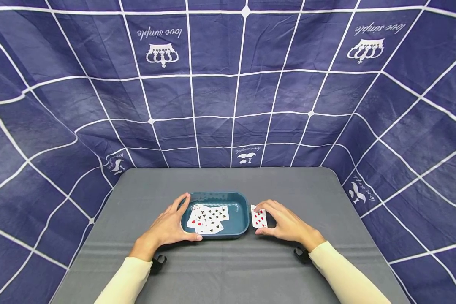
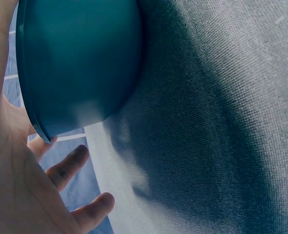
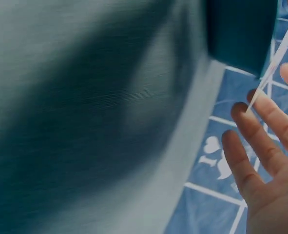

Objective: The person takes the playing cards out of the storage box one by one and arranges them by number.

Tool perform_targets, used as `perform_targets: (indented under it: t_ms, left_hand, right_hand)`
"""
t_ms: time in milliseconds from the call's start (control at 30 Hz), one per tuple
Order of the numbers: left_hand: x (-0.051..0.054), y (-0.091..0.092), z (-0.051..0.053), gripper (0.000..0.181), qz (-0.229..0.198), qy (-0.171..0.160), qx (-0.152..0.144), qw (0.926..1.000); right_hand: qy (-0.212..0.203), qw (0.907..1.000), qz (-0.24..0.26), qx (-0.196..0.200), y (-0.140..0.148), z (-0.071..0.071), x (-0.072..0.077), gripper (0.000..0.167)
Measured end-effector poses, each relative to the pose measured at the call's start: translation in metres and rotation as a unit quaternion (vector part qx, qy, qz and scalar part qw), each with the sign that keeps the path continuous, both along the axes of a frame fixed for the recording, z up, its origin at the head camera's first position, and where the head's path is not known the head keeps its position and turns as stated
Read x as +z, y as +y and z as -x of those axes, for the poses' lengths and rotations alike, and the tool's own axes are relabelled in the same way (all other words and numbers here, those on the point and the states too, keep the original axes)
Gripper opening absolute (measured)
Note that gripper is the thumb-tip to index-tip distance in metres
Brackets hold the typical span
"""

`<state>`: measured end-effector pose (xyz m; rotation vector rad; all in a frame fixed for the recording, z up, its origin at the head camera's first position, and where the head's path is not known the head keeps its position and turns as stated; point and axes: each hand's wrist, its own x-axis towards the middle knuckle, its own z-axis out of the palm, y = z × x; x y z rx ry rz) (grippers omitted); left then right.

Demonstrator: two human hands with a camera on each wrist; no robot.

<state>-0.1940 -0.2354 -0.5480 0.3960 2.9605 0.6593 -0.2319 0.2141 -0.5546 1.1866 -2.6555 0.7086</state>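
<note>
A dark teal oblong tray stands on the grey table. Several white playing cards with black and red pips lie loosely overlapped on the left part of its floor. My left hand spans the tray's left end and holds it, thumb at the front rim and fingertips at the back rim. Just right of the tray, my right hand holds one red diamond card between thumb and fingers. In the right wrist view that card shows almost edge-on, raised off the table beside the tray wall.
The grey tabletop runs in front of and around the tray. Blue cloth with white grid lines hangs behind and at both sides. A black strap sits at the left wrist, another at the right.
</note>
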Motion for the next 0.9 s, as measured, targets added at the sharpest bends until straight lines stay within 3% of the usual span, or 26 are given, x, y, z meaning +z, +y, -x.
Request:
perform_targets:
  t_ms: [167, 433, 667, 900]
  left_hand:
    - [-0.001, 0.0, 0.0, 0.159, -0.001, -0.006, -0.002, 1.0]
    - [-0.001, 0.0, 0.0, 0.158, -0.003, -0.009, 0.002, 0.9999]
    - [-0.001, 0.0, 0.0, 0.158, -0.004, -0.003, 0.0, 1.0]
    - [-0.001, -0.001, 0.002, 0.158, -0.003, -0.001, -0.003, 1.0]
  right_hand:
    - [-0.001, 0.9995, -0.022, -0.023, 0.014, -0.013, -0.016, 0.06]
    - [-0.004, 0.9967, -0.078, -0.02, 0.019, -0.03, -0.024, 0.054]
    - [0.031, 0.9967, -0.074, -0.009, 0.02, -0.034, -0.029, 0.055]
    - [0.03, 0.9967, -0.076, -0.006, 0.02, -0.033, -0.032, 0.056]
